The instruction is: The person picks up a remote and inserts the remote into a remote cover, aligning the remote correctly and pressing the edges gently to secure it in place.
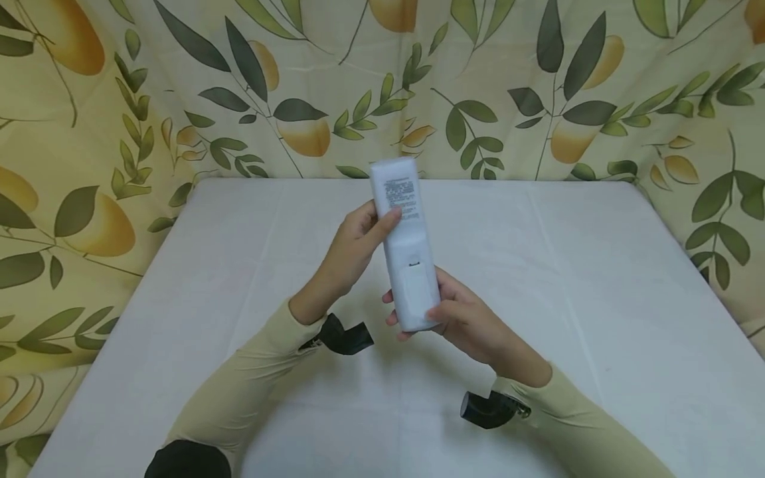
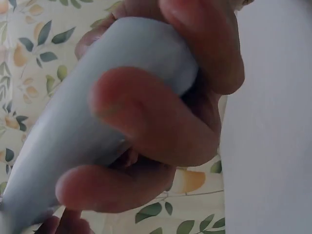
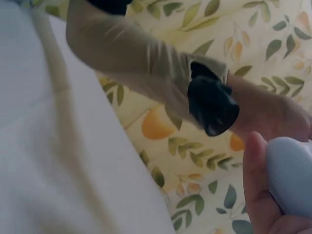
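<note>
A white remote control (image 1: 408,242) is held up over the table, its back turned to the head camera. Printed text covers its upper part, and a battery cover (image 1: 414,292) sits lower down; the button side is hidden from above. My left hand (image 1: 352,242) grips the upper end, thumb lying across the label. At the lower end, my right hand (image 1: 469,322) holds the remote with the thumb on its back edge and fingers behind. In the left wrist view, fingers (image 2: 151,114) curl round the pale casing. The right wrist view catches only a rounded end of it.
A white-covered table (image 1: 508,239) spreads beneath both hands. Fabric with fruit and leaf prints (image 1: 370,86) hangs behind and along the sides. Black wrist mounts (image 1: 343,336) are strapped over the beige sleeves.
</note>
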`<control>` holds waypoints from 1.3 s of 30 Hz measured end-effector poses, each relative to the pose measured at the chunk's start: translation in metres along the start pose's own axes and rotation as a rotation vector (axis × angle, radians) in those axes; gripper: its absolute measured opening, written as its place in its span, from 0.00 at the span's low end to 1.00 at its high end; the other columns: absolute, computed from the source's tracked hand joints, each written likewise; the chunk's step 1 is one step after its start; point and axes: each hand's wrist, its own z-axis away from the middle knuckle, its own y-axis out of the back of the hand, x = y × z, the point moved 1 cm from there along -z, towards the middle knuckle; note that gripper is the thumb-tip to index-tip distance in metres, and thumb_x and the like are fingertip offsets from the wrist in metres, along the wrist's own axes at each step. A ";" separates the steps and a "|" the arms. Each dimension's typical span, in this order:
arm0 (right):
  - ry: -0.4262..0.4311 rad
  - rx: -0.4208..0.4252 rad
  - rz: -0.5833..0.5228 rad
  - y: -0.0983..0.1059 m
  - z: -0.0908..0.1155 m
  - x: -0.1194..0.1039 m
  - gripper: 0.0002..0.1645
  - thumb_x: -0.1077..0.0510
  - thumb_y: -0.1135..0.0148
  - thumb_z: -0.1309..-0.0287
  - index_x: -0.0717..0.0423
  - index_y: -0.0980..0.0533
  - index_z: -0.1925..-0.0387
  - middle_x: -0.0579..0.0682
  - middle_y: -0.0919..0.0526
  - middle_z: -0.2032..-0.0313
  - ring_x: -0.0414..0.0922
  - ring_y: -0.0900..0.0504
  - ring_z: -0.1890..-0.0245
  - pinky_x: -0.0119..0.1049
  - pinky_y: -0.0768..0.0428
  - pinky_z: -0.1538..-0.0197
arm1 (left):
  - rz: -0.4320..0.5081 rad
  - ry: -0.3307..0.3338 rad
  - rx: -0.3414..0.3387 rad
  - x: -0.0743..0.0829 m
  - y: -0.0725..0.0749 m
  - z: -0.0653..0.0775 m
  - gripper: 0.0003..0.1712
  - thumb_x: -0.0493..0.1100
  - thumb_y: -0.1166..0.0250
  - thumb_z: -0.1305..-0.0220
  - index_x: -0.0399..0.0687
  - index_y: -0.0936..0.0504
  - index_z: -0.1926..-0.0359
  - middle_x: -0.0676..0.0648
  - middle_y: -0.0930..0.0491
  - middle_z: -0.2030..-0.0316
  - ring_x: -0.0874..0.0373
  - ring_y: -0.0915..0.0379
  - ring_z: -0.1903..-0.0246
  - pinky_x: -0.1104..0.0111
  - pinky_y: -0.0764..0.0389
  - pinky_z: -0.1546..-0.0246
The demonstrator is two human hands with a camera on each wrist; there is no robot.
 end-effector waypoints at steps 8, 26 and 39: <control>0.026 -0.008 -0.141 -0.001 -0.001 0.000 0.36 0.72 0.72 0.44 0.55 0.54 0.32 0.52 0.26 0.50 0.45 0.20 0.53 0.37 0.20 0.54 | 0.182 0.077 -0.430 -0.017 -0.005 0.002 0.30 0.40 0.57 0.31 0.45 0.49 0.30 0.31 0.29 0.44 0.48 0.31 0.43 0.55 0.42 0.34; 0.122 0.252 0.401 -0.001 0.004 0.017 0.22 0.62 0.44 0.38 0.50 0.34 0.42 0.38 0.17 0.56 0.40 0.18 0.53 0.35 0.22 0.51 | -0.136 -0.258 -0.105 0.022 -0.002 0.021 0.51 0.75 0.58 0.40 0.34 0.34 0.38 0.38 0.27 0.44 0.50 0.30 0.45 0.57 0.29 0.42; 0.271 0.276 0.501 -0.003 0.006 0.009 0.24 0.69 0.44 0.41 0.49 0.30 0.45 0.37 0.16 0.55 0.39 0.17 0.54 0.31 0.22 0.50 | -0.162 -0.283 -0.154 0.026 -0.015 0.027 0.48 0.72 0.63 0.38 0.29 0.37 0.44 0.34 0.27 0.51 0.47 0.29 0.51 0.61 0.26 0.45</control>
